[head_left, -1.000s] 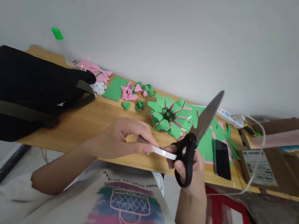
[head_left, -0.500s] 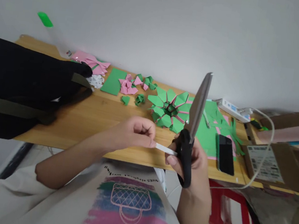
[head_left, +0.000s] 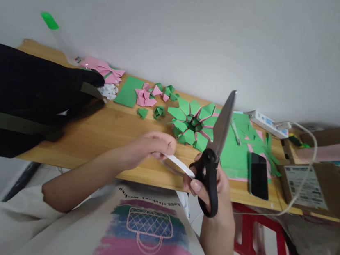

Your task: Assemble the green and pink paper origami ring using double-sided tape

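Note:
Black-handled scissors (head_left: 221, 129) rest in my right hand (head_left: 209, 186), blades pointing up and closed together. The thumb and fingers of that hand also pinch one end of a narrow white strip (head_left: 180, 165), whose material I cannot make out. My left hand (head_left: 151, 148) is closed on the strip's other end, so it spans the gap between both hands above the table edge. A paler, thinner band curves just below it. Behind the hands sits a green and pink folded-paper ring (head_left: 192, 124) with pointed petals.
Small folded pink pieces (head_left: 145, 95) and green pieces (head_left: 159, 112) lie on the wooden table (head_left: 94, 135). At right are green sheets (head_left: 232, 151), a phone (head_left: 258, 175), a power strip (head_left: 268, 124) and a cardboard box (head_left: 311, 186). A black bag (head_left: 21, 97) covers the left end.
More of the white strip shows between my hands, and it slants more steeply. My right hand and the scissors have moved slightly down and left.

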